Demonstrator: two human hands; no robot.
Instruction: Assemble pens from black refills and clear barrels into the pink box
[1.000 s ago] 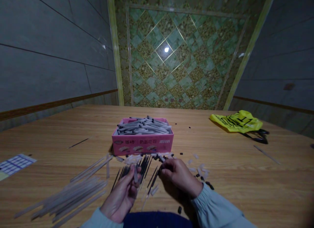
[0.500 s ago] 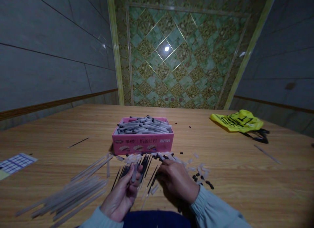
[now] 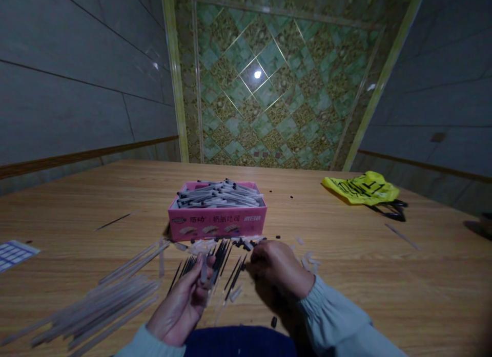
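Note:
My left hand (image 3: 180,306) is closed round a clear pen barrel (image 3: 203,271), held upright near the table's front edge. My right hand (image 3: 279,267) is curled, fingers pinched over the scattered black refills (image 3: 225,259) and small black caps (image 3: 246,243); what it pinches is hidden. Just beyond both hands stands a pink cardboard box (image 3: 217,222) heaped with assembled grey pens (image 3: 221,194). A pile of clear empty barrels (image 3: 96,308) lies to the left of my left hand.
On the wooden table (image 3: 384,275), a yellow plastic bag (image 3: 361,189) with black scissors (image 3: 390,209) lies at the back right. A printed sheet (image 3: 13,253) sits at the left edge. One loose refill (image 3: 113,222) lies left of the box. Tiled walls rise behind.
My right hand has shifted slightly forward over the refills and caps. My left hand keeps the barrel. The view has swung a little to the right.

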